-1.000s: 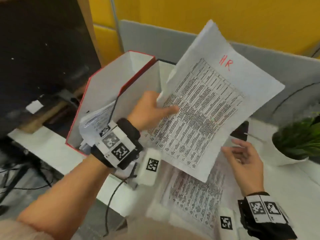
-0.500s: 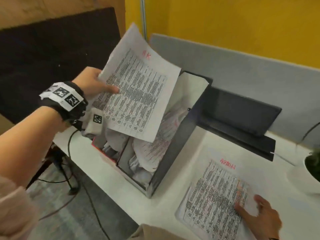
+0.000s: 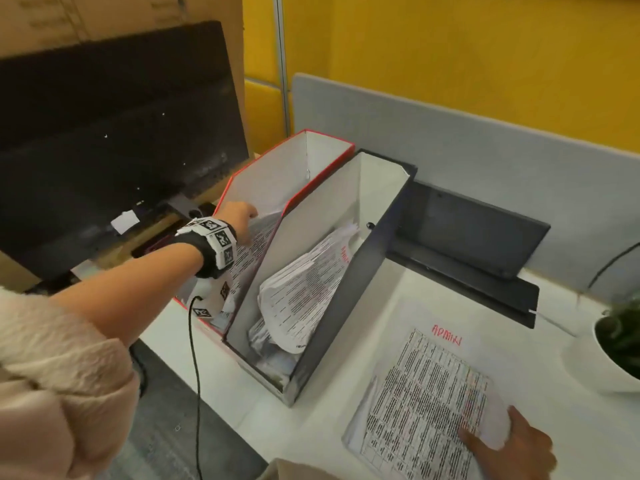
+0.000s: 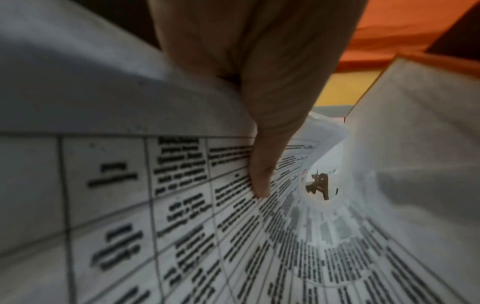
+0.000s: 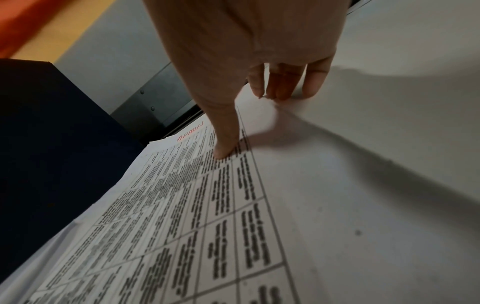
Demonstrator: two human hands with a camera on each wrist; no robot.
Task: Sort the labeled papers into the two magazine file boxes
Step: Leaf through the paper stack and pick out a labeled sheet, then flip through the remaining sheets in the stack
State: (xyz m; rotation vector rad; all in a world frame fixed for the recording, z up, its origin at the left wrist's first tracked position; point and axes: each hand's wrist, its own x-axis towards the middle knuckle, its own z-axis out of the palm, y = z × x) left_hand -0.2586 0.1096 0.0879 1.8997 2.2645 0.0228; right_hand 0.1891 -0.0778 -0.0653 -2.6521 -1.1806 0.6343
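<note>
A red-edged file box (image 3: 329, 137) and a dark grey file box (image 3: 389, 162) stand side by side at the table's left. The grey one holds several printed sheets (image 3: 304, 289). My left hand (image 3: 239, 220) is down inside the red box, pinching the curled HR paper (image 4: 182, 205) with the thumb (image 4: 259, 176) on its printed face. A sheet labeled ADMIN (image 3: 426, 393) lies flat at the front right. My right hand (image 3: 516, 448) pinches its near right corner, thumb (image 5: 223, 152) on the print and fingertips (image 5: 283, 90) at the lifted edge.
A dark flat tray (image 3: 467, 244) lies behind the grey box against the grey partition (image 3: 450, 140). A potted plant in a white pot (image 3: 616, 362) stands at the right edge. The table's left edge drops to the floor beside the red box.
My left hand has lowered the HR paper from above the boxes down into the red box. The right hand has stayed on the ADMIN sheet's corner.
</note>
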